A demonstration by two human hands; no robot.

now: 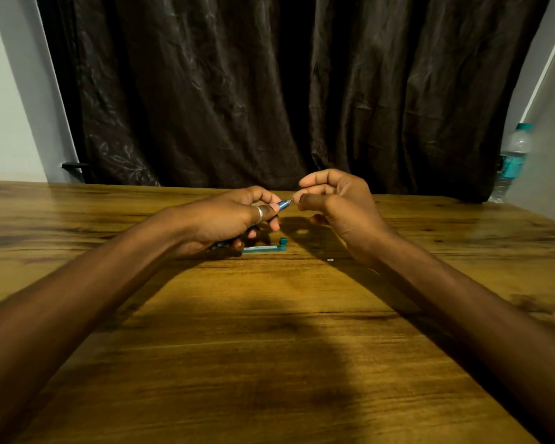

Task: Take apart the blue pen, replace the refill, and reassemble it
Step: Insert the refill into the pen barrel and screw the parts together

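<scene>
My left hand [225,219] is closed around the blue pen barrel [283,205], whose front end sticks out to the right past my thumb. A thin metal tip [291,200] shows at that end. My right hand [330,203] pinches that tip between thumb and forefinger, a little above the wooden table [269,331]. A teal pen cap [265,248] with its clip lies flat on the table just below my left hand. A tiny pale piece [330,260] lies on the wood under my right wrist.
A dark curtain [269,91] hangs behind the table's far edge. A clear water bottle with a teal cap [511,161] stands at the far right by the wall.
</scene>
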